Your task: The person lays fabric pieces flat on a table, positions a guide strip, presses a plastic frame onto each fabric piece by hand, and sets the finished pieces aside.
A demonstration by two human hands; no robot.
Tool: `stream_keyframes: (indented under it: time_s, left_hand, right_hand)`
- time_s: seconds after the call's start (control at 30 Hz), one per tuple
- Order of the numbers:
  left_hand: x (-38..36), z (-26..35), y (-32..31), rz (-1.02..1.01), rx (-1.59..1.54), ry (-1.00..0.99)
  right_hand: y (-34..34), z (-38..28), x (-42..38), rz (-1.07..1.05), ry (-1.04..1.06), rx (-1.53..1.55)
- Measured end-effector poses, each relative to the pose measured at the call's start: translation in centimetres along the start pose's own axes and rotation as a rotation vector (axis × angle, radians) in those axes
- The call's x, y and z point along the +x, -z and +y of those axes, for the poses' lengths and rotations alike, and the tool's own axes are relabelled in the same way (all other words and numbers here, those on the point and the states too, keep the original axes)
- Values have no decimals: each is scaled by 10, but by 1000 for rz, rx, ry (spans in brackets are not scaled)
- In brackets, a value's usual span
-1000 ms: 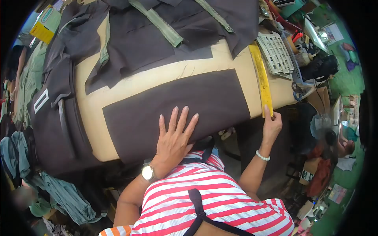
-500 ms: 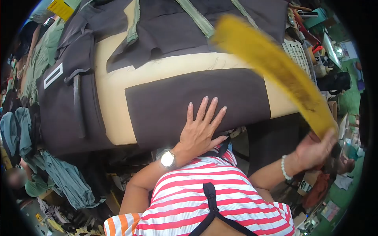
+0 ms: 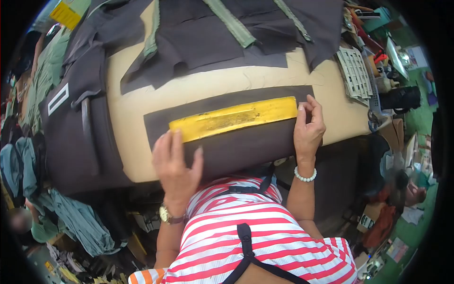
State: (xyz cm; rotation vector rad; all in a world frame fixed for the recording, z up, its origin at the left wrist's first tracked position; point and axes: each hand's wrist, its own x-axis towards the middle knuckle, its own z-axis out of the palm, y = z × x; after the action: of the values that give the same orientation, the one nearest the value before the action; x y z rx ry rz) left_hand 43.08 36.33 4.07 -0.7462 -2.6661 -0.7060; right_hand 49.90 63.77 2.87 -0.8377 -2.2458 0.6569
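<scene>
A flat, worn yellow strip [image 3: 234,116] with dark smudges lies across a dark fabric panel [image 3: 227,149] on the tan board. My left hand [image 3: 175,165] touches the strip's left end with its fingertips, fingers stretched out and thumb apart. At the strip's other end, my right hand [image 3: 309,125] has its thumb and curled fingers closed on the edge. Left of the panel, a hammer [image 3: 88,128] rests on folded dark cloth, beside a small white rectangular frame [image 3: 58,100].
Dark fabric pieces with green strips [image 3: 231,23] cover the far side of the tan board [image 3: 127,156]. A pale slotted panel [image 3: 353,73] lies at the right edge, near cluttered tools. Garments [image 3: 85,220] hang at the lower left, close to another person.
The yellow strip has come down from the raised right hand onto the dark panel. My left hand has shifted left to the strip's end, and my right hand has moved in over the board.
</scene>
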Motion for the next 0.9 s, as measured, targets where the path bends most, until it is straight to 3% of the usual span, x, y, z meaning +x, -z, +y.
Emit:
stream_keyframes:
  time_s: [0.13, 0.27, 0.9]
  left_hand:
    - [4, -14, 3, -20, -72, 100]
    - [15, -16, -6, 32, -149, 126]
    - [15, -20, -10, -1, -168, 159]
  right_hand:
    - [5, -3, -2, -66, -189, 278]
    - [3, -3, -2, -102, -237, 443]
    - [-1, 4, -2, -149, 45, 110]
